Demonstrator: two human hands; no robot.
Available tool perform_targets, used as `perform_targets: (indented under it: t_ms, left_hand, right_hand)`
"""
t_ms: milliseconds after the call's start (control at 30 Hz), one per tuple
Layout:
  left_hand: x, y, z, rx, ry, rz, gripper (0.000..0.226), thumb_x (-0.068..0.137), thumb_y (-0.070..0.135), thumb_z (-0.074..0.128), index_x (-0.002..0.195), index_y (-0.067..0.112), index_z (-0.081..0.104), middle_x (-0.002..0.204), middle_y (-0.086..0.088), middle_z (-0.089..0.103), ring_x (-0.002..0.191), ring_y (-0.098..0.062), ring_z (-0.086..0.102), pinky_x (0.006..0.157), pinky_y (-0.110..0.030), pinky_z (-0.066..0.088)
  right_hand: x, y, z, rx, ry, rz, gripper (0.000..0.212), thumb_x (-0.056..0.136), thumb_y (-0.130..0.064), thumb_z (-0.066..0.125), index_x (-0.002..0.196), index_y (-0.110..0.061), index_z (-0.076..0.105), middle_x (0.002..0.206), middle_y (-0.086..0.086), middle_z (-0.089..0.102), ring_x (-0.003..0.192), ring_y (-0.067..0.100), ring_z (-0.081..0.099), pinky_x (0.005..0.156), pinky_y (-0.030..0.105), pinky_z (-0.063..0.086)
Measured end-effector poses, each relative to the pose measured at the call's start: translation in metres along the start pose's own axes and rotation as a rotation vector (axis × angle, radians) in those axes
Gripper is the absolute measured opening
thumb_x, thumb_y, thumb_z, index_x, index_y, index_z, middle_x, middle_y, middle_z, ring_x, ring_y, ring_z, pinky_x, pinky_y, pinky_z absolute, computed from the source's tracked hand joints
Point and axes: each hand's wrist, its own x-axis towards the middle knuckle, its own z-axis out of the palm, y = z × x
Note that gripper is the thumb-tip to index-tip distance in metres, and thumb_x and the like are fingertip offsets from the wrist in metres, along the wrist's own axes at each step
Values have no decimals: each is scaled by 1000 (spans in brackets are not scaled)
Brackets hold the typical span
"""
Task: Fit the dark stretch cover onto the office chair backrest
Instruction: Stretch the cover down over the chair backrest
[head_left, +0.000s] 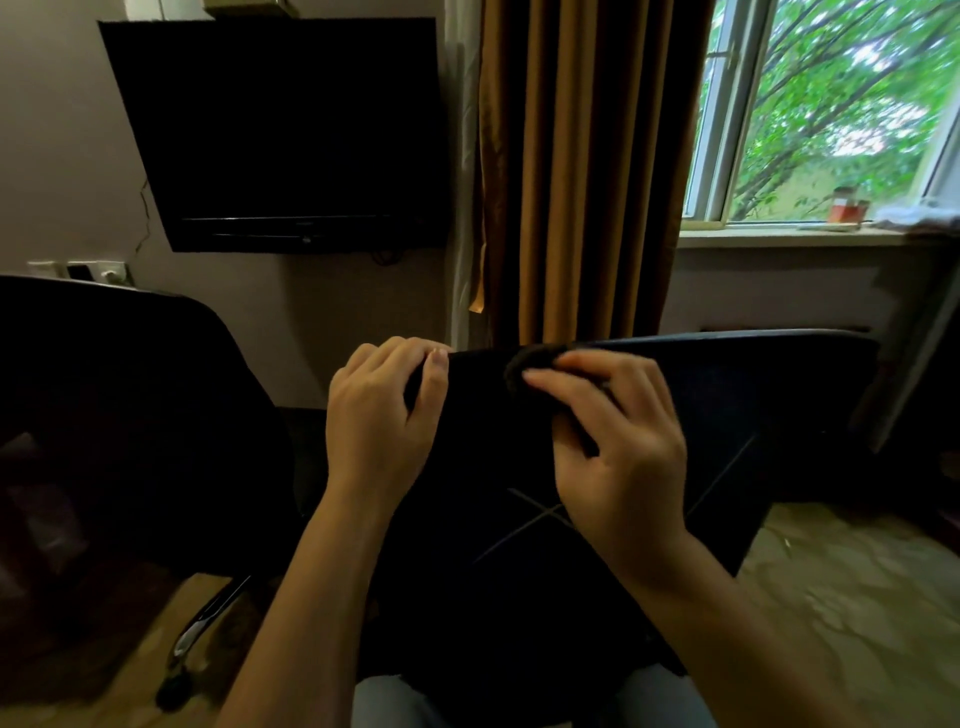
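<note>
Chair leg (208, 621) on mottled floor (852, 597)

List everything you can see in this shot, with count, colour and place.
television: one, black, on wall upper left
curtain: one, brown, centre
window: one, pale-framed, upper right, green trees outside
jar: one, red, on windowsill
second chair: one, black, left
backrest: one, dark, centre right
stretch cover: one, black, partly over backrest top
left grip: one bare hand, holds cover's top edge
right grip: one bare hand, pinches bunched cover
</note>
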Motion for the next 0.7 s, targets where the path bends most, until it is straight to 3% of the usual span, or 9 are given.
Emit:
perform_targets:
  t_ms: [67, 167, 267, 500, 600, 700]
  left_hand:
    - [1, -1, 0, -2, -3, -6, 38, 98, 37, 34, 95, 19, 67, 87, 12, 63, 79, 3, 42, 71, -27, 34]
    - [1, -2, 0, 8, -8, 2, 38, 98, 37, 33, 95, 19, 67, 87, 10, 63, 79, 2, 42, 70, -27, 34]
    - [1, -2, -1, 18, -4, -7, 39, 98, 37, 33, 96, 19, 67, 88, 11, 64, 80, 0, 45, 72, -27, 37]
    - [-1, 0, -1, -1, 0, 10, 37, 98, 36, 35, 96, 18, 67, 88, 10, 65, 81, -1, 47, 72, -29, 40]
    - [-1, 0, -1, 0, 9, 11, 36, 98, 35, 35, 95, 19, 67, 87, 10, 65, 80, -2, 48, 72, -29, 40]
    - [-1, 0, 0, 11, 8, 12, 36, 98, 35, 34, 95, 18, 67, 86, 10, 63, 80, -2, 47, 71, -29, 38]
  right_hand:
    - [10, -6, 5, 11, 11, 4, 22, 83, -5, 65, 105, -7, 71, 106, 10, 61, 102, 18, 54, 92, 18, 44]
    - [-1, -8, 21, -29, -105, -45, 22, 86, -12, 62, 105, -10, 71, 109, 7, 62, 105, 17, 53, 91, 17, 42]
    - [-34, 4, 40, -37, -179, -75, 15, 85, -10, 64, 96, -13, 74, 103, 3, 65, 100, 15, 55, 81, 17, 46]
    - [-75, 25, 39, -39, -384, -66, 27, 73, -1, 66, 89, -19, 76, 95, -4, 67, 94, 11, 56, 68, 22, 53]
    - [-54, 14, 23, 31, -351, -45, 22, 85, -11, 55, 94, -14, 75, 100, -1, 66, 97, 14, 58, 74, 24, 53]
    - [-19, -2, 4, 65, -213, -38, 22, 87, -14, 56, 100, -9, 73, 104, 6, 63, 100, 17, 57, 84, 21, 48]
